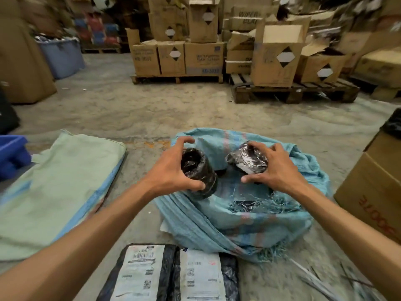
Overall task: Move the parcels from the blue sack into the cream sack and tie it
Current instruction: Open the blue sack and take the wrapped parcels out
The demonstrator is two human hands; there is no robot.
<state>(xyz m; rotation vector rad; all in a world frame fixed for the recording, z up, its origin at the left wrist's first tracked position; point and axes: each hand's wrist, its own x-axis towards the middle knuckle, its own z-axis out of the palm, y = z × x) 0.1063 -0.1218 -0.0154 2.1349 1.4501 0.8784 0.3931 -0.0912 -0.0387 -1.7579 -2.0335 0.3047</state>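
Black plastic wraps both small parcels held over the crumpled blue woven sack (238,220) on the concrete floor (152,109): the left hand (171,168) grips a cylindrical parcel (198,172), the right hand (275,166) clutches a lumpier parcel (247,159). At nine o'clock lies the flat cream woven sack (54,192); at six, two flat labelled black parcels (173,274); at twelve, stacked cardboard boxes (195,55).

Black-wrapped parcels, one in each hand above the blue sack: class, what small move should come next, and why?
Probably carry both across to the cream sack, which lies flat on the floor beside the blue sack. The left hand holds the round parcel and the right hand the crinkled parcel, both already lifted clear.
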